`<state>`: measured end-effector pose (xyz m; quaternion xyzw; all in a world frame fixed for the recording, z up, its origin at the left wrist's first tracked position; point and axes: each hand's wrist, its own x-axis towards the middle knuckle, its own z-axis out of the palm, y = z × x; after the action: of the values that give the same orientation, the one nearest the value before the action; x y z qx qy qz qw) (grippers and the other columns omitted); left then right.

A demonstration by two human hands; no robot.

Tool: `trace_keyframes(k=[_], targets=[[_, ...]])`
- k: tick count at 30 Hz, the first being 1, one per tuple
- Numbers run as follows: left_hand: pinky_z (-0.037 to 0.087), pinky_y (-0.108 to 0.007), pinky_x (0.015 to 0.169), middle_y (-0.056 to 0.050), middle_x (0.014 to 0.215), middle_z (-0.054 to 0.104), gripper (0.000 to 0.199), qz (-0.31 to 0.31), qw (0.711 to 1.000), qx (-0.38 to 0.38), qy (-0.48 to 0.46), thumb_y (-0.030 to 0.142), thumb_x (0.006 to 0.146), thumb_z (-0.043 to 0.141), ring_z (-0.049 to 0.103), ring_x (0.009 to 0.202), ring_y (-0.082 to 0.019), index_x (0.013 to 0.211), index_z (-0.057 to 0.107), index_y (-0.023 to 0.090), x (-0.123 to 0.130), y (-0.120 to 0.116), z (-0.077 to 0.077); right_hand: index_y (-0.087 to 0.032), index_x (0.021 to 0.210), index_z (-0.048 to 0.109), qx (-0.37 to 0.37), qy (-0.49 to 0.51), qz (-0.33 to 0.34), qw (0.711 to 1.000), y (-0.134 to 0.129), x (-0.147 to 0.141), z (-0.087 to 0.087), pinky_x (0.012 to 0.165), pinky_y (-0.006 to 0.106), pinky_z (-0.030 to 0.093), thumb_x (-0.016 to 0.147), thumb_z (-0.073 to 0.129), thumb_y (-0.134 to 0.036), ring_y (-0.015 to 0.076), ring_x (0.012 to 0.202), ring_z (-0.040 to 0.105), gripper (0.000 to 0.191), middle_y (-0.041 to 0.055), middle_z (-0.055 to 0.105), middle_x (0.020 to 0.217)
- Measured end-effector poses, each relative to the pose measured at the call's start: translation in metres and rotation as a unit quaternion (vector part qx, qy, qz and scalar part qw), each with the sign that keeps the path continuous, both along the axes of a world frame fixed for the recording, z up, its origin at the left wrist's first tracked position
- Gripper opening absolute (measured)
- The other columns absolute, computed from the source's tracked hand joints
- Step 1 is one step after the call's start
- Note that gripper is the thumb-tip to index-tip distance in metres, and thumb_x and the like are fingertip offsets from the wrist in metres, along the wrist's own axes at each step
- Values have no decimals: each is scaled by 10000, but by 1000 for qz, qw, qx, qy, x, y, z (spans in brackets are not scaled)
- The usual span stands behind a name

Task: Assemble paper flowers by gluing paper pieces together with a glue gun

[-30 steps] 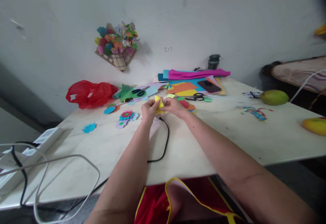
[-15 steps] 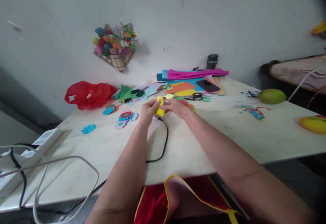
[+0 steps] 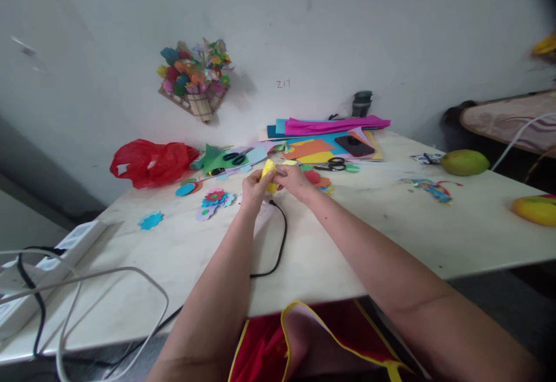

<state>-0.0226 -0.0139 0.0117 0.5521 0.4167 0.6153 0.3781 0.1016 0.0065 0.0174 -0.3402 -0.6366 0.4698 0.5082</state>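
Observation:
Both hands are raised over the middle of the table, pinching a folded yellow piece [image 3: 269,172] that looks like soft paper or thin foam. Its left side is between the thumb and fingers of my left hand [image 3: 252,188]. On its other side, the fingers of my right hand [image 3: 294,181] are closed against it; their tips are partly hidden. Below the hands, a black cable [image 3: 284,231] curves over the table. Left of them lies a small pile of flower-shaped cutouts [image 3: 215,199]. Red and orange cutouts [image 3: 317,179] lie just beyond my right wrist.
Two pairs of scissors, black ones [image 3: 336,164] and dark-handled ones [image 3: 235,158], lie among coloured sheets [image 3: 310,149] and a phone [image 3: 355,145]. A red plastic bag [image 3: 152,162] is at the back left, a power strip [image 3: 82,234] at the left edge, mangoes [image 3: 464,162] at right.
The yellow piece has turned more upright and looks narrower. My fingers have shifted slightly around it, and both hands stay in nearly the same place.

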Motion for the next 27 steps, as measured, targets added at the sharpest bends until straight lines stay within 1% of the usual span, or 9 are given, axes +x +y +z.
trace_keyframes(k=[4,6,9,12,14,18,20,23,27], targets=[[384,-217,495,-6,583,599,390,7,999,3,-34,511,611,742,504,522,-105,729,711,140,-2,2,-1,-166,795,595,87,-62,19,994,-4,3,6,603,239,436,685,611,-280,129,714,533,159,10,601,793],[382,-217,491,-4,581,599,391,11,999,5,-44,515,606,745,509,522,-106,720,713,142,-2,3,0,-167,818,596,105,-94,27,990,-5,6,9,601,234,433,696,579,-237,128,719,533,142,8,595,803],[394,-223,502,-7,584,604,384,9,998,1,-55,509,599,755,531,535,-115,711,714,145,-4,3,0,-173,746,575,89,-106,22,990,-5,13,12,512,211,402,731,566,-269,128,671,537,98,2,566,734],[415,-236,505,-22,583,619,383,-33,998,-22,-50,510,582,769,550,532,-128,682,708,145,-5,5,-2,-171,665,558,52,-56,27,997,-1,22,12,454,207,372,797,553,-410,120,592,542,273,10,562,653],[422,-238,501,-33,589,631,385,-68,996,-37,-46,504,565,783,555,524,-128,671,704,143,-5,6,-4,-168,665,582,31,-23,32,999,4,28,11,446,207,364,773,602,-450,101,522,524,303,1,560,604],[417,-220,492,-26,575,627,377,-94,994,-55,-33,478,560,798,553,506,-111,668,691,132,-7,8,-7,-167,700,649,-33,7,44,998,12,35,7,440,215,372,699,698,-426,89,473,510,263,-3,588,595],[408,-210,487,-19,569,625,377,-100,993,-64,-28,467,561,800,548,500,-102,664,680,125,-8,7,-6,-165,704,664,-48,17,52,997,15,36,5,437,215,378,681,716,-406,84,469,501,248,-4,595,595],[396,-204,474,-13,562,622,398,-107,991,-79,-25,477,551,801,541,490,-96,658,665,118,-8,6,-4,-155,682,665,-33,23,66,997,19,37,3,430,207,371,666,725,-372,85,488,506,225,0,596,585],[397,-205,470,-15,570,627,415,-124,988,-87,-29,495,558,795,543,489,-97,662,658,118,-9,4,-3,-162,801,699,-9,16,73,997,20,38,5,435,205,380,656,718,-294,88,516,518,197,-2,616,632]])
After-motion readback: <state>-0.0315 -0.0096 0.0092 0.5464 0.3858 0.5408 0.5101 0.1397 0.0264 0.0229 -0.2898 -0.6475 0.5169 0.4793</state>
